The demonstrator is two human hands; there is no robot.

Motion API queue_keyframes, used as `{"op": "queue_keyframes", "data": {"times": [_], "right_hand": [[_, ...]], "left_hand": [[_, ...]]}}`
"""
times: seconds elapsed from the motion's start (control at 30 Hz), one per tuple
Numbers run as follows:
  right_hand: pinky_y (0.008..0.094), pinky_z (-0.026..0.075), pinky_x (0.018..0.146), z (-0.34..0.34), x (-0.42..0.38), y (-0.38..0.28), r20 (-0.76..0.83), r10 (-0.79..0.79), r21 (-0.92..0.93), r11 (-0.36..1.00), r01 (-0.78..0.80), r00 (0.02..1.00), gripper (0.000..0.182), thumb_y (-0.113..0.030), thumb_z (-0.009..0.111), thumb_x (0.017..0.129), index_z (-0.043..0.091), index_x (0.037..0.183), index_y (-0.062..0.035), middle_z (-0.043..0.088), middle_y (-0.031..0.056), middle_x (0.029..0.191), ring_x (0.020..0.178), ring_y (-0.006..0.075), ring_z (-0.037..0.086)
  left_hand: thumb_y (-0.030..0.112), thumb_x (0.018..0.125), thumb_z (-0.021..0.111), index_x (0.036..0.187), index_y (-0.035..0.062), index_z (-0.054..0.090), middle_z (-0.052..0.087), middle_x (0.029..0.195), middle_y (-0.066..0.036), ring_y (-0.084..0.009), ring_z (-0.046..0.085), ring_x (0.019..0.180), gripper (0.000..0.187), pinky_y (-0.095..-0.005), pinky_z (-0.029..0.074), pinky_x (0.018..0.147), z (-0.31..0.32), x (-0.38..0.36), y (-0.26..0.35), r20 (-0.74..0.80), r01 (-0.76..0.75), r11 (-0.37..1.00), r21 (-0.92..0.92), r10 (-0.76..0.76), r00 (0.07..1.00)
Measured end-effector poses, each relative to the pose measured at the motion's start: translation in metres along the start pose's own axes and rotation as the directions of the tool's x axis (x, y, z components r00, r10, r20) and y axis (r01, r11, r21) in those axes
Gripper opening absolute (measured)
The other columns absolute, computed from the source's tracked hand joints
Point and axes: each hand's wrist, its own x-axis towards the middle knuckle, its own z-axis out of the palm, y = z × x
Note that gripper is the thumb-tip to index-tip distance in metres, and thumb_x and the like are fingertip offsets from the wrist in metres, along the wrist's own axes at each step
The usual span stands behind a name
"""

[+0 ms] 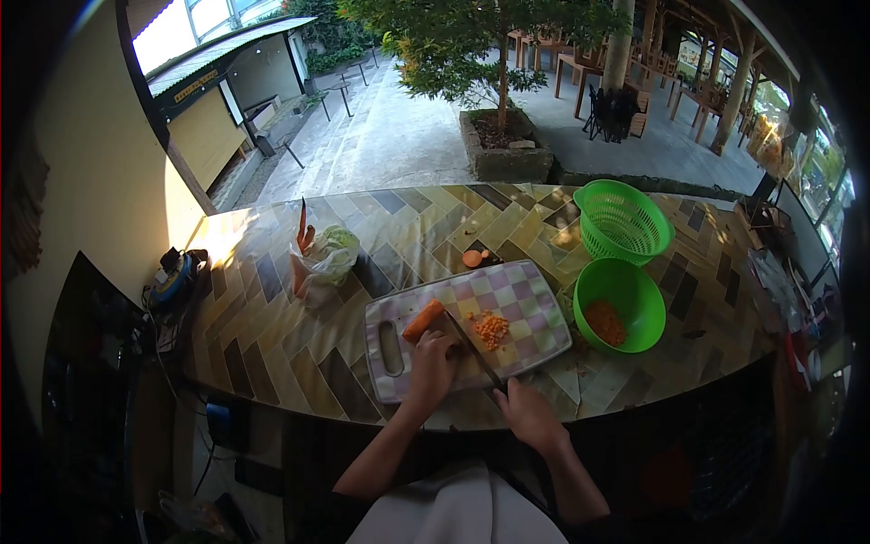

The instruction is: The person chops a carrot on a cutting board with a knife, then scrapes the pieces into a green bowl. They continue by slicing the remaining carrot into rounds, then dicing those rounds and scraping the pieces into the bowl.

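On the checkered cutting board, my left hand is closed, its curled fingers beside the knife blade. Whatever lies under those fingers is hidden. A thick piece of carrot rests just beyond the knuckles, at or very near them. My right hand grips the handle of a kitchen knife, whose blade slants up and left across the board. Right of the blade is a small heap of diced carrot. More chopped orange pieces sit inside a green bowl to the board's right.
A green colander stands behind the bowl. Carrot end pieces lie past the board's far edge. At left, a plastic bag holds leafy greens and carrots. Cables and a blue device crowd the tiled table's left end.
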Motion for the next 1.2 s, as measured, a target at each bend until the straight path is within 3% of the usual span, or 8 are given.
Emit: {"op": "queue_keyframes", "data": {"times": [0.23,0.43,0.63,0.93,1.03,1.2], "right_hand": [[0.0553,0.048,0.075,0.008,0.013,0.002,-0.043,-0.005,-0.008,1.0,0.004,0.999,0.035,-0.028,0.052,0.101,0.055,0.098,0.0067,0.064,0.0312,0.084,0.086,0.049,0.062],[0.0537,0.046,0.072,0.009,0.004,0.012,-0.095,-0.072,0.131,0.988,0.084,0.993,0.036,-0.03,0.054,0.101,0.055,0.098,0.0065,0.063,0.0302,0.082,0.084,0.0491,0.061],[0.0541,0.047,0.072,0.004,-0.001,0.005,-0.002,-0.031,0.061,0.998,0.032,1.0,0.038,-0.032,0.052,0.101,0.054,0.099,0.0067,0.063,0.0301,0.081,0.084,0.0495,0.061],[0.0557,0.048,0.076,0.002,0.011,-0.009,-0.004,0.008,-0.084,0.996,-0.009,1.0,0.035,-0.029,0.052,0.101,0.055,0.1,0.0064,0.065,0.0314,0.085,0.088,0.0489,0.062],[0.0558,0.047,0.075,0.007,0.014,-0.003,-0.056,-0.017,0.005,1.0,0.017,0.998,0.036,-0.029,0.052,0.101,0.055,0.097,0.0063,0.064,0.0312,0.084,0.087,0.049,0.062],[0.0557,0.046,0.073,0.002,0.004,0.004,-0.062,-0.075,0.091,0.993,0.08,0.995,0.037,-0.03,0.052,0.101,0.055,0.096,0.0063,0.063,0.0309,0.082,0.085,0.0493,0.061]], "left_hand": [[-0.001,0.073,0.066,0.09,0.0021,0.075,0.069,0.092,-0.016,-0.0328,0.064,0.091,0.019,-0.0421,0.05,0.084,0.002,-0.006,0.009,-0.056,-0.031,0.999,0.006,0.031,0.998],[-0.001,0.076,0.063,0.091,0.0027,0.074,0.068,0.092,-0.015,-0.0337,0.062,0.095,0.019,-0.0427,0.049,0.086,0.005,-0.012,0.011,-0.089,-0.014,0.996,0.086,0.022,0.996],[-0.002,0.075,0.063,0.088,0.0011,0.071,0.067,0.091,-0.015,-0.0339,0.061,0.094,0.016,-0.0423,0.049,0.085,0.01,-0.012,0.005,-0.149,-0.026,0.996,0.083,0.038,0.988],[0.001,0.076,0.068,0.094,0.0031,0.075,0.069,0.092,-0.012,-0.0309,0.062,0.094,0.019,-0.0411,0.05,0.083,0.006,-0.015,0.003,-0.077,-0.088,0.99,0.109,0.096,0.992],[0.001,0.076,0.067,0.095,0.0032,0.076,0.071,0.094,-0.015,-0.0316,0.064,0.094,0.021,-0.0406,0.051,0.082,0.002,-0.016,0.008,-0.064,-0.071,0.993,0.099,0.078,0.995],[-0.001,0.076,0.065,0.093,0.0005,0.075,0.071,0.089,-0.02,-0.0344,0.069,0.083,0.02,-0.039,0.053,0.078,-0.002,-0.007,0.005,-0.039,0.067,0.993,-0.097,-0.071,0.997]]}}
